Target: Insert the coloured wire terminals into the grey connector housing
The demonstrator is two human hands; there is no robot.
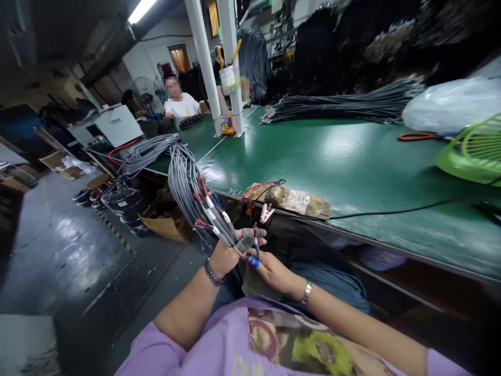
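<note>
Nearest is the purple shirt (211,334), and just beyond it the left hand (226,257) is closed around the grey cables (182,169), which run back over the left part of the green table (352,151). The right hand (274,270) is close beside, near their ends; whether it pinches one, I cannot tell. To work well, I think, the left grip should be firm but not crushing, keeping the thin coloured wires (201,224) separate and unbent

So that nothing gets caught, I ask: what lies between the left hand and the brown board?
In the head view, a pink clip shows between the left hand and the brown board, near the edge of the table.
</note>
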